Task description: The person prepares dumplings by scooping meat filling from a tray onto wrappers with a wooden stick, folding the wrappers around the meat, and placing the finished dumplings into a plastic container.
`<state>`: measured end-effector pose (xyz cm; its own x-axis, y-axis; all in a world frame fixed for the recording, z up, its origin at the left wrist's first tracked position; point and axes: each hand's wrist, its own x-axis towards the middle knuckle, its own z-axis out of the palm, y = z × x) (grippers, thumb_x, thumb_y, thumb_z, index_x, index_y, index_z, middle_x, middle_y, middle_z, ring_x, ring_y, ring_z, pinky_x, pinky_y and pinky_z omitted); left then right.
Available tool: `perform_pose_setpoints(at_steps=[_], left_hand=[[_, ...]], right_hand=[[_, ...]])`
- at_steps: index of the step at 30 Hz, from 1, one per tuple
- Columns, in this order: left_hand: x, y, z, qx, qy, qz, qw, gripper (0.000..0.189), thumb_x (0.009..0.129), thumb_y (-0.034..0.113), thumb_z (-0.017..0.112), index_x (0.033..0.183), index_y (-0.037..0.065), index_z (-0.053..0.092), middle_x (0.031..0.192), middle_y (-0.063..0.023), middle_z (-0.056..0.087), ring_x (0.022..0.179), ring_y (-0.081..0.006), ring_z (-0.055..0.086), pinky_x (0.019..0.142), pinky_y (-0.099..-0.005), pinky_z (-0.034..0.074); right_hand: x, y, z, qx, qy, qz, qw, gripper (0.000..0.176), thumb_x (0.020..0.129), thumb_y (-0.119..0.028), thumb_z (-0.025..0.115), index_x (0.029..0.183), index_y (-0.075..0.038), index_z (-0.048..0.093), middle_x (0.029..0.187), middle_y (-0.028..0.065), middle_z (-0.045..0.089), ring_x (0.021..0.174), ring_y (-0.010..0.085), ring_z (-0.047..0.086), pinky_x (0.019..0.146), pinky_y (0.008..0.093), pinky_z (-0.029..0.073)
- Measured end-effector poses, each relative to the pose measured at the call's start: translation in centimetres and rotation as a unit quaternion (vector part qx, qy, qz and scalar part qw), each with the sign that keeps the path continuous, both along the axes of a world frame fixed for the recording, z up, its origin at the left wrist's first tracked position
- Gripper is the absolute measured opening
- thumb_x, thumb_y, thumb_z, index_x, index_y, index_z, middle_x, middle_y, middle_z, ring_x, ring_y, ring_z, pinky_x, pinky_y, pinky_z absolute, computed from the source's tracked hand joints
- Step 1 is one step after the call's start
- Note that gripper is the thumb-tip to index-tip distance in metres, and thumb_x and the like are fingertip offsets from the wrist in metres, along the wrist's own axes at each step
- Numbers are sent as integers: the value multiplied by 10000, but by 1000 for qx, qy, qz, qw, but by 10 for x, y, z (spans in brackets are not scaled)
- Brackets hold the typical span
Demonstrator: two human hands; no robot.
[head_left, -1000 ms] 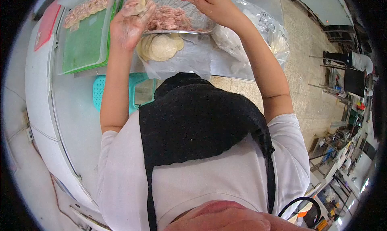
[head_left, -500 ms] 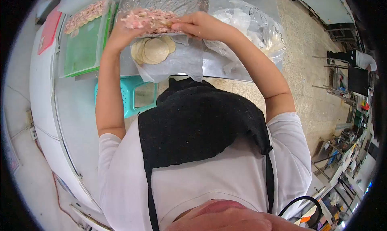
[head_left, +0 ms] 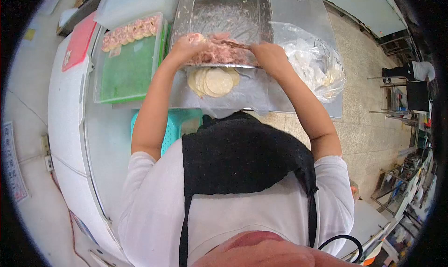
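My left hand point(head_left: 183, 50) is curled at the near left corner of a metal tray point(head_left: 224, 20), closed around a pale wrapper point(head_left: 198, 37) with pink filling. My right hand point(head_left: 271, 58) grips a thin flat spatula point(head_left: 237, 44) at the tray's right side. The spatula reaches left into pink minced meat point(head_left: 217, 55) heaped along the tray's near edge. Just in front of the tray, round dough wrappers point(head_left: 217, 82) lie fanned in an overlapping stack on a plastic sheet point(head_left: 249, 92).
To the left is a clear container with a green base point(head_left: 126, 78), holding a row of filled dumplings point(head_left: 134, 30) along its far side. A red board point(head_left: 81, 39) lies farther left. A clear plastic bag point(head_left: 310, 64) sits on the right. A turquoise stool point(head_left: 172, 124) stands below the table edge.
The view has shifted, so the table appears farther right. My hands have moved apart. The spatula, earlier close to my left hand, now reaches into the meat in the tray.
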<state>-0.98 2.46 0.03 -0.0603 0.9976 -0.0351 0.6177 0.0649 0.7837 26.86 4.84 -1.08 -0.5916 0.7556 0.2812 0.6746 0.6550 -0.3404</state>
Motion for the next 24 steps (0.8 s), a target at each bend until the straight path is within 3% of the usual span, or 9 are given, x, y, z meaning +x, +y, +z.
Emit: perform_pose_setpoints(at_steps=[3,4,8,13,16,17,19,23,24], left_hand=[[-22,-13,33,-4,-67,-113,991,614,769,223,704,1305,37,468,1093,-139,643,954,-227,616,838,-339,478],[-28,-9,43,14,-95,-202,975,657,760,197,704,1345,102,419,1096,-120,639,993,-213,599,876,-326,460],[-30,-5,62,164,-33,-226,960,553,751,145,744,1254,102,519,1125,-47,605,1005,-156,572,864,-311,468],[-37,17,50,65,-61,-327,941,370,710,138,757,1051,61,637,934,-12,654,821,-116,587,753,-284,485],[-32,19,47,5,44,-274,961,352,714,165,751,1019,36,632,940,-8,657,821,-99,580,736,-269,482],[-32,19,43,9,46,-269,962,352,714,165,751,1019,36,632,940,-8,657,821,-99,580,736,-269,482],[-29,16,37,-47,-152,-200,967,285,739,188,738,934,21,615,850,1,627,785,-92,569,688,-256,478],[-18,7,39,-54,-35,-181,981,333,746,185,743,993,15,597,881,-12,638,764,-99,571,647,-254,478],[-21,2,26,-49,-72,-181,980,413,743,187,751,1077,15,578,922,-32,645,786,-103,579,662,-259,482]], right_hand=[[11,1,8,-83,-179,-80,977,217,885,-207,533,1020,-94,660,868,152,666,815,345,646,679,444,510],[14,-8,27,-126,-96,-90,983,229,896,-223,535,1010,-77,669,864,165,667,810,349,644,691,434,506],[-5,-48,90,-237,170,-57,955,278,912,-271,555,1045,-56,671,895,202,663,799,364,633,719,408,494],[-42,-52,37,-189,208,17,960,313,907,-319,575,1123,-103,645,916,195,665,799,375,630,734,401,493],[-32,-46,46,-196,141,0,970,271,899,-289,578,1095,-113,643,924,172,661,803,372,632,723,417,503],[-33,-54,53,-110,81,-43,990,281,903,-284,574,1110,-104,637,909,159,654,791,357,632,703,417,503],[-39,-54,58,-19,21,-78,997,291,908,-279,570,1124,-94,632,893,145,647,778,342,631,683,418,503],[-21,-31,10,15,98,-13,995,290,908,-274,554,1164,-145,600,842,137,621,761,363,610,642,442,490],[-4,-21,13,-34,-20,-53,998,241,899,-246,553,1093,-125,631,874,135,642,799,355,624,677,433,498]])
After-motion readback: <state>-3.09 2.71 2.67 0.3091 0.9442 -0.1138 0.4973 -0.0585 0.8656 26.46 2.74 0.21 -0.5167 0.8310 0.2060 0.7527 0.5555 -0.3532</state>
